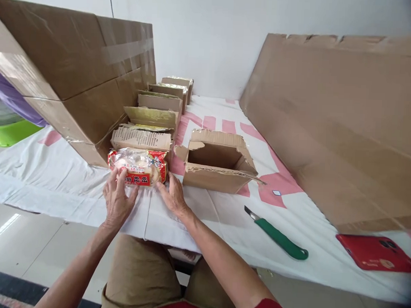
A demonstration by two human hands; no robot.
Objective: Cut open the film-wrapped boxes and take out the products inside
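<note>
Left hand: the left hand point(116, 200) lies at the near left corner of the snack packet point(137, 167), fingers spread and fingertips resting on its clear wrapper; nothing is pinched.
Right hand: the right hand point(172, 195) lies at the near right corner of the same packet, fingers loosely spread, tips touching the wrapper's edge.
Snack packet: a red-and-clear plastic pack of pale contents, flat on the white cloth point(54, 179) near the table's front edge, between both hands; its printed label is too blurred to read.
Knife: a green-handled utility knife point(277, 235) lies on the cloth, well to the right of the packet and nearer the viewer.
Phone: a red phone point(374, 253) lies face down, farther right of the packet, beyond the knife.
Open carton: a small empty cardboard box point(219, 161) with torn flaps stands just right of the packet.
Row of cartons: small cardboard boxes point(152, 117) line up directly behind the packet, running away toward the wall; some seem to hold gold-coloured wrapping.
Large carton: a big taped cardboard box point(76, 71) looms behind and left of the packet, beside the row.
Flat sheet: a flattened cardboard sheet point(336, 128) leans far right of the packet, against the wall.
</note>
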